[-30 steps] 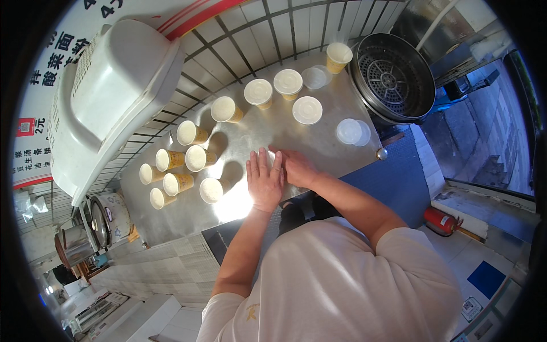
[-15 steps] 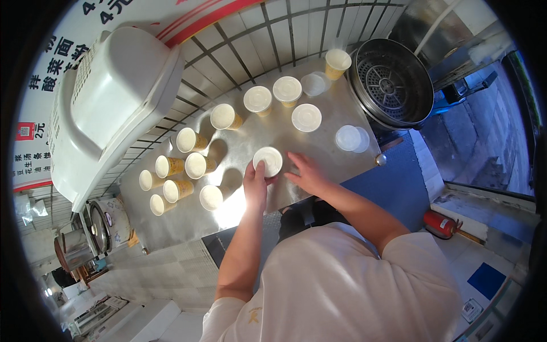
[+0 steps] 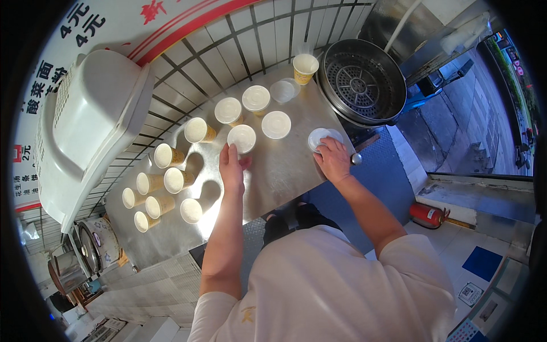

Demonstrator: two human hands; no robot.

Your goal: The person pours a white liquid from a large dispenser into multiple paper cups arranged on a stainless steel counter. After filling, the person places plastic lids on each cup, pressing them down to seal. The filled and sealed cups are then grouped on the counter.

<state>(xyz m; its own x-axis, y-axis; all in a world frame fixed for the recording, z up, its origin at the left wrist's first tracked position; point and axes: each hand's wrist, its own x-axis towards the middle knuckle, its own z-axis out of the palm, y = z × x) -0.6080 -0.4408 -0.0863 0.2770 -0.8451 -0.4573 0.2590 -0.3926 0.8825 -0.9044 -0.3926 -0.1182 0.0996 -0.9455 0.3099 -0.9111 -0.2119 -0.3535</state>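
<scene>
got a lidded paper cup (image 3: 241, 138) mid-table, looks to be standing upright right at the left hand (image 3: 232, 171). seeing half-bent fingers against the near side, but can't tell whether actually gripping. over to the right, got the right hand (image 3: 333, 161) curled loosely on some clear lids (image 3: 317, 138), touching for sure; can't tell if pinching one. would guess fairly light even if full, soft-walled, maybe a bit slick, easy to dent. better to hold low around the side than squeeze near the rim. would expect thin, bendy, slippery lids, so lift by the edge. also spotting open cups (image 3: 175, 180) with pale contents on the shiny metal table (image 3: 290, 165), plus a tiled wall (image 3: 276, 48), a round dark steamer (image 3: 359, 85) and a blue mat (image 3: 382, 183).
</scene>
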